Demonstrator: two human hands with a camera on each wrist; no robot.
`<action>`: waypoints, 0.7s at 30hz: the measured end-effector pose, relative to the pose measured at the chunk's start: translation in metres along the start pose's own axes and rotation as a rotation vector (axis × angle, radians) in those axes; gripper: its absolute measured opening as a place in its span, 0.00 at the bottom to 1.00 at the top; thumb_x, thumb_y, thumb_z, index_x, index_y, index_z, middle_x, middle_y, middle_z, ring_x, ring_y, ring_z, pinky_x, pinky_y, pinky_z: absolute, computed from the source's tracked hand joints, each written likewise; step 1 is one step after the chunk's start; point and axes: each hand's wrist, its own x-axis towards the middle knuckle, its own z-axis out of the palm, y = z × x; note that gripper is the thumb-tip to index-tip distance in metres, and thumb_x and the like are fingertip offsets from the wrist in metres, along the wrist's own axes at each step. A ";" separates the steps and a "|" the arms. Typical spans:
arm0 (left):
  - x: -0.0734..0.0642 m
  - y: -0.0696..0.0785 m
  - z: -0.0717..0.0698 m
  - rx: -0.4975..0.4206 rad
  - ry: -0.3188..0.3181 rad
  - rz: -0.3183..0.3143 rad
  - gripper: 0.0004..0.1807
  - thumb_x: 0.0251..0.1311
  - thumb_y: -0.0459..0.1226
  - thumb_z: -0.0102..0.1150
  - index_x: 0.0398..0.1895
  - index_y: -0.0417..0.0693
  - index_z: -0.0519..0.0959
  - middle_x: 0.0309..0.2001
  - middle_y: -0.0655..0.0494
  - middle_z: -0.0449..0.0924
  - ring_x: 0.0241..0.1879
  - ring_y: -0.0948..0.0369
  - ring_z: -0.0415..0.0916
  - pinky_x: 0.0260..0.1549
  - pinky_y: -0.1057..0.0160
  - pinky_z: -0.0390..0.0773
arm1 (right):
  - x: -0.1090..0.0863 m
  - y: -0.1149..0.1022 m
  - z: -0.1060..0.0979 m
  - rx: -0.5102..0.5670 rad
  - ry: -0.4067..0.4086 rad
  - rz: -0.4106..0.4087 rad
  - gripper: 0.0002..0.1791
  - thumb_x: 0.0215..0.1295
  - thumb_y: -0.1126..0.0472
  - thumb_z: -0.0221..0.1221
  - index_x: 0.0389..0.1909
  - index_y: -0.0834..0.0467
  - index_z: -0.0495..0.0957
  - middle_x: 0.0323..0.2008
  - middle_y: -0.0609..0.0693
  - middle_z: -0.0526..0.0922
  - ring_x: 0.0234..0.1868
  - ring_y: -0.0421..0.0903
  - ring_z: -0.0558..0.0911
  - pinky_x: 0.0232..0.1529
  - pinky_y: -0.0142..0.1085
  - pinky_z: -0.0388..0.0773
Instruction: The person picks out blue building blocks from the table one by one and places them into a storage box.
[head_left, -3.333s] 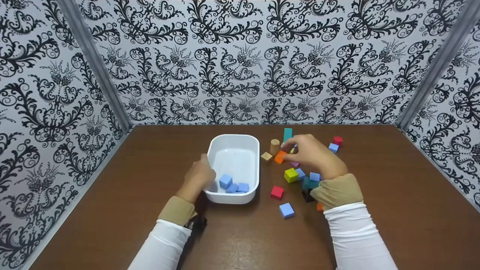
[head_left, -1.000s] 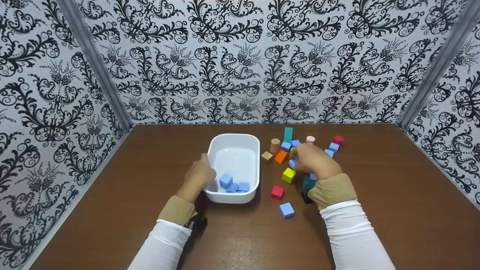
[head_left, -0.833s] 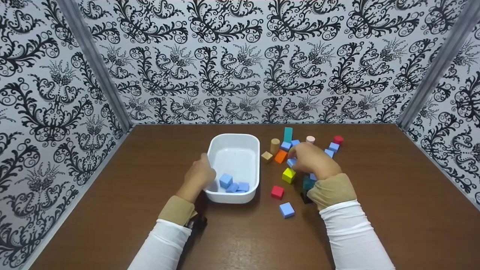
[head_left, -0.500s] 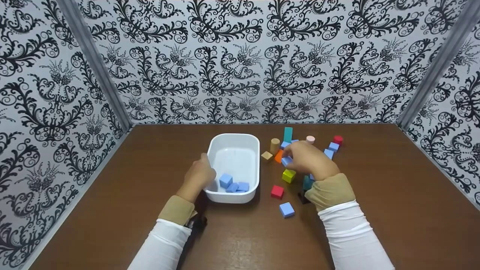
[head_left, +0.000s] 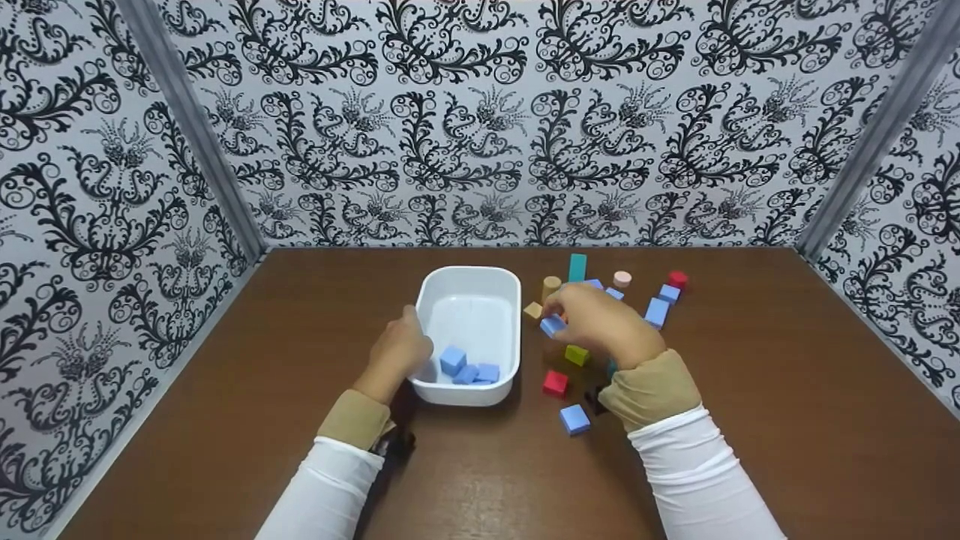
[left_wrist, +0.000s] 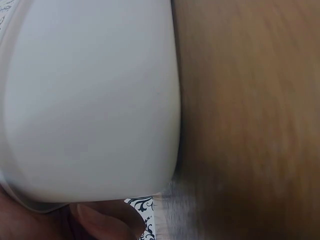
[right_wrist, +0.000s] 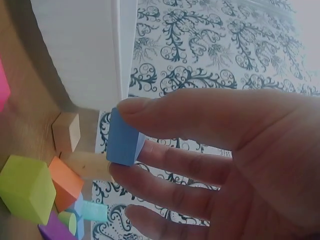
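My left hand (head_left: 403,346) grips the left rim of a white plastic tub (head_left: 514,330), its fingers curled over the edge. Several blue blocks (head_left: 452,360) lie at the near end inside the tub. Just right of the tub, my right hand (head_left: 604,319) pinches a blue block (right_wrist: 123,137) between thumb and fingertips, held above the table. Under and behind that hand are a natural wood cube (right_wrist: 66,131), an orange block (right_wrist: 65,184) and a yellow-green cube (right_wrist: 26,189). The left wrist view is mostly filled by the tub's outer wall (left_wrist: 92,100).
A red cube (head_left: 556,383) and a lone blue block (head_left: 574,419) lie right of the tub. Farther back stand a teal block (head_left: 577,267), a pale pink cylinder (head_left: 622,279) and a red cylinder (head_left: 677,280). Blue blocks (head_left: 657,312) lie to the right. Patterned walls enclose the brown table (head_left: 465,480).
My right hand has picked up a blue block from the scattered pieces and moved left with it towards the tub. The left hand and the tub have stayed in place.
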 end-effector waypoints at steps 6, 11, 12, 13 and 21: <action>0.000 0.001 -0.001 -0.001 0.003 0.002 0.33 0.65 0.32 0.52 0.75 0.33 0.64 0.59 0.31 0.81 0.56 0.39 0.82 0.53 0.38 0.80 | 0.001 -0.007 0.005 0.007 0.033 -0.057 0.19 0.65 0.69 0.66 0.56 0.63 0.87 0.50 0.58 0.85 0.46 0.53 0.80 0.49 0.45 0.80; -0.001 0.000 -0.001 -0.007 0.004 0.019 0.33 0.65 0.32 0.52 0.74 0.32 0.63 0.59 0.29 0.81 0.57 0.38 0.83 0.54 0.37 0.80 | 0.001 -0.013 0.009 -0.029 0.087 -0.110 0.17 0.65 0.67 0.69 0.55 0.63 0.88 0.48 0.58 0.80 0.46 0.55 0.81 0.50 0.45 0.81; -0.001 0.000 -0.001 -0.007 0.005 0.022 0.33 0.65 0.32 0.52 0.74 0.31 0.63 0.58 0.29 0.81 0.57 0.37 0.83 0.54 0.37 0.80 | 0.001 -0.014 0.010 -0.039 0.093 -0.112 0.17 0.65 0.67 0.69 0.54 0.62 0.88 0.48 0.57 0.80 0.46 0.55 0.81 0.50 0.46 0.82; -0.001 0.000 -0.001 -0.006 0.006 0.024 0.33 0.65 0.32 0.52 0.74 0.31 0.63 0.58 0.29 0.82 0.57 0.37 0.83 0.54 0.37 0.80 | 0.001 -0.015 0.010 -0.041 0.096 -0.107 0.17 0.65 0.66 0.70 0.54 0.61 0.89 0.48 0.57 0.79 0.46 0.54 0.81 0.50 0.46 0.82; 0.000 0.000 0.000 -0.005 0.009 0.019 0.34 0.65 0.32 0.52 0.75 0.31 0.62 0.59 0.29 0.81 0.58 0.37 0.82 0.55 0.37 0.80 | 0.002 -0.025 0.011 -0.048 0.133 -0.125 0.17 0.64 0.65 0.70 0.54 0.61 0.88 0.48 0.56 0.82 0.49 0.53 0.79 0.52 0.46 0.82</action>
